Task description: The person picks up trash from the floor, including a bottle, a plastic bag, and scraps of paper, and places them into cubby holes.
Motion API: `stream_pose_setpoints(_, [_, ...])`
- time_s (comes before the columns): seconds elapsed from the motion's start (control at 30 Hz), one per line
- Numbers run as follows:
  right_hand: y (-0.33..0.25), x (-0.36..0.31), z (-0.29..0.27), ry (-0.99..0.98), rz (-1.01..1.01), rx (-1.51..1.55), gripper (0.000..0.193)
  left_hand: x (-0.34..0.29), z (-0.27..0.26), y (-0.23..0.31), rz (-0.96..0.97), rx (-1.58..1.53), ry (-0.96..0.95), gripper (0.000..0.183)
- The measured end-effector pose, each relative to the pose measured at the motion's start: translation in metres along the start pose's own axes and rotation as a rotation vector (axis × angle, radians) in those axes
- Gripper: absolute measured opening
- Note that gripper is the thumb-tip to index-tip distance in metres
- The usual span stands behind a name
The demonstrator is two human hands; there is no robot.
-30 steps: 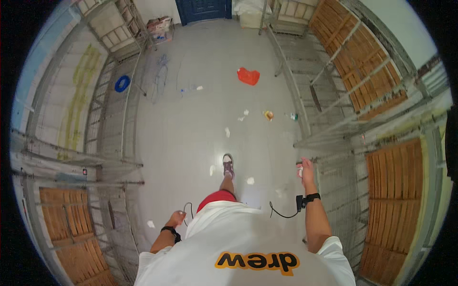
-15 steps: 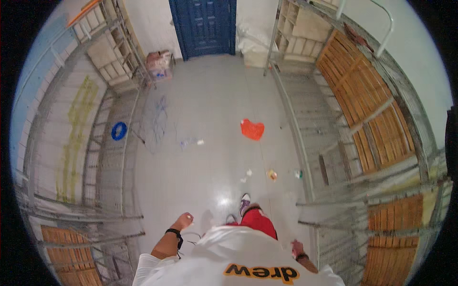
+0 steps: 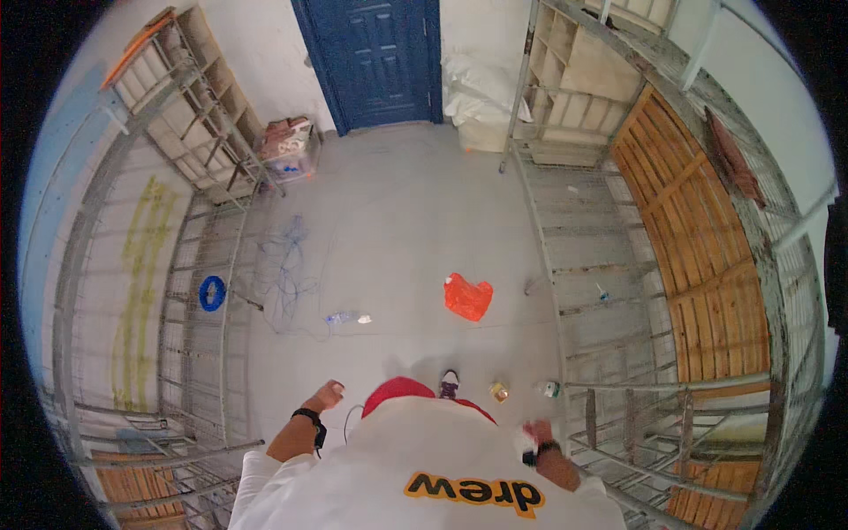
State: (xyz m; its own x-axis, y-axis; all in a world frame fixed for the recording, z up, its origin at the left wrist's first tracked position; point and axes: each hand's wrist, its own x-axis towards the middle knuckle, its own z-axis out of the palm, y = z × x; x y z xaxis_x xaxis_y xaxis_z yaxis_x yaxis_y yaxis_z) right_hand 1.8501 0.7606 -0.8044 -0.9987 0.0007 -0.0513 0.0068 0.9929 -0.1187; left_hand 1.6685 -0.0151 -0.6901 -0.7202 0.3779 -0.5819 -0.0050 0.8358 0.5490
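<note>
My left hand (image 3: 330, 394) is held out over the floor at my left side, its fingers curled in, with nothing visible in them. A dark band circles that wrist, and a thin dark cord loops between the arm and my shirt. On my right, my blurred right hand (image 3: 537, 432) hangs beside my white shirt, also with a dark wristband; its fingers do not show clearly. Closest to it on the floor are a yellowish crumpled wrapper (image 3: 499, 391) and a small green-and-white item (image 3: 549, 389). Neither hand touches anything I can see.
Metal bed frames (image 3: 231, 291) line both sides, with wooden slats (image 3: 698, 230) on the right. A red plastic bag (image 3: 468, 297), a clear bottle (image 3: 343, 319) and tangled blue string (image 3: 287, 265) lie on the floor. Ahead are a blue door (image 3: 375, 66), a plastic box (image 3: 293, 163) and white sacks (image 3: 481, 93).
I have moved forward; the bag, bottle and wrapper now sit nearer and lower in view. My left hand has shifted slightly left and up, my right hand slightly left and up.
</note>
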Motion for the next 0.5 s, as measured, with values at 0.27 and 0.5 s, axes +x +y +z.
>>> stream_pose_setpoints(0.27, [-0.111,0.505,-0.254,-0.145,0.423,1.487,0.048,0.065,-0.130,0.057,0.119,-0.299,0.028,0.017])
stream_pose_setpoints(0.5, [-0.018,0.557,-0.158,-0.283,0.372,0.815,0.041,0.218,-0.269,0.137,-0.498,-0.813,-0.203,0.026])
